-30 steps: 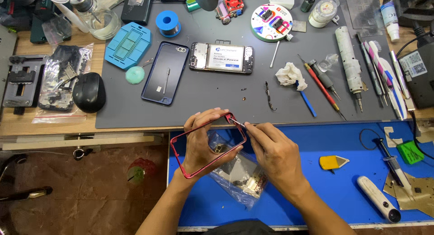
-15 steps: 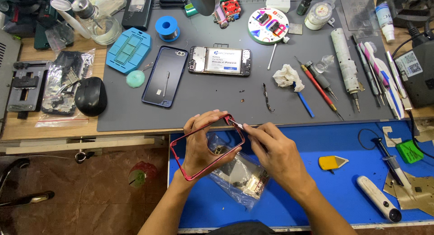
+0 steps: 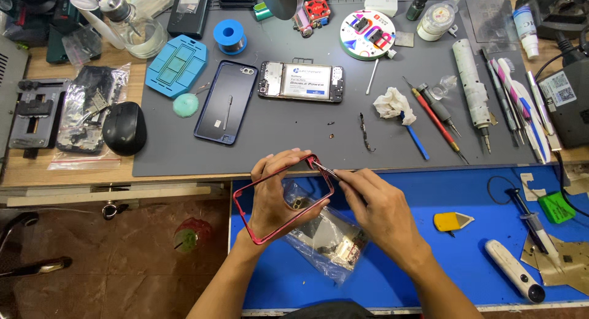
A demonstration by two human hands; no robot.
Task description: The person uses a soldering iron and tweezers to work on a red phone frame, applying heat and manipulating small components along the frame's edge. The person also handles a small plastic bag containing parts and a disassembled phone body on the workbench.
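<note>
1. Two hands: the left hand [image 3: 277, 199] and the right hand [image 3: 381, 211].
2. One red phone frame [image 3: 283, 199].
3. One pair of tweezers [image 3: 326, 169].
4. Two clear plastic bags of parts: one [image 3: 328, 236] under the hands, one [image 3: 86, 110] by the mouse.
5. One black computer mouse [image 3: 124, 128].
6. One dark blue phone back cover [image 3: 225, 102].
7. One opened phone [image 3: 300, 82] with its battery showing.
8. Two mats on the counter: one grey [image 3: 294, 135], one blue [image 3: 442, 257].
9. One blue spool [image 3: 230, 36].
10. One yellow pick [image 3: 451, 221].
</note>
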